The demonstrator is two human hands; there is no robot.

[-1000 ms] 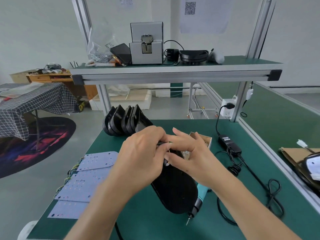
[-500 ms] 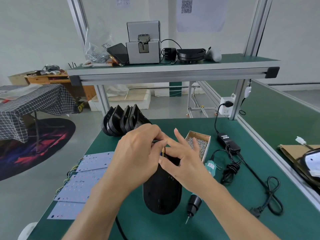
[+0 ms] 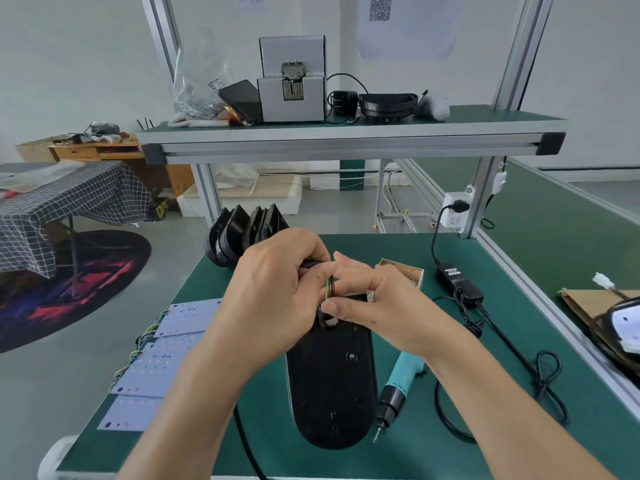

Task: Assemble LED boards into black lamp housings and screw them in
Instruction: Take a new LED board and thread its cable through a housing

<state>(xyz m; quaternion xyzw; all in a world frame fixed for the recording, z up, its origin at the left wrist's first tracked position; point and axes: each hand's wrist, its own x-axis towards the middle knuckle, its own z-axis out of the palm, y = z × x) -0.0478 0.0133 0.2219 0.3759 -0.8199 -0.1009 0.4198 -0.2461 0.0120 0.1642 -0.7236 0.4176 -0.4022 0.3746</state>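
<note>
Lying flat on the green counter (image 3: 408, 455), a black housing (image 3: 330, 386) points its rounded end at the viewer. Screwdriver (image 3: 398, 386) just right of it. Left hand (image 3: 277, 292) curls over the housing's far end, gripping it; right hand (image 3: 377, 306) pinches coloured wires (image 3: 330, 287) there between thumb and fingers. LED boards (image 3: 156, 362) overlap at left. Screw box (image 3: 407, 273) behind right hand. Spare housings (image 3: 239, 233) stand on edge at the far counter edge.

LED boards (image 3: 162, 362) left of housing (image 3: 330, 386), screwdriver (image 3: 398, 386) right
</note>
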